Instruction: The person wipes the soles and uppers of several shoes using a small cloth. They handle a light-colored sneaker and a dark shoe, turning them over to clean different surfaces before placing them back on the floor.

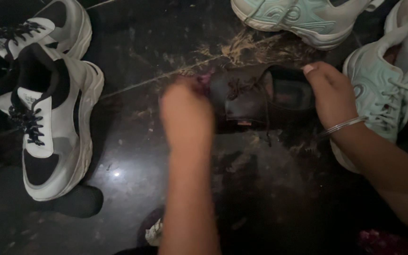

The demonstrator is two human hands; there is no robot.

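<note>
A dark lace-up shoe [256,97] lies on the dark floor in the middle of the view. My right hand [329,92] grips its heel end, with a thin bangle on the wrist. My left hand [185,111] is blurred and presses against the toe end, where a bit of purple cloth [205,76] shows; whether the hand grips that cloth is unclear.
Two white and black sneakers [53,123] lie at the left. Pale mint sneakers lie at the top [298,16] and right [381,89]. A crumpled white scrap [154,232] sits near the bottom. Brown dust [242,47] streaks the floor behind the dark shoe.
</note>
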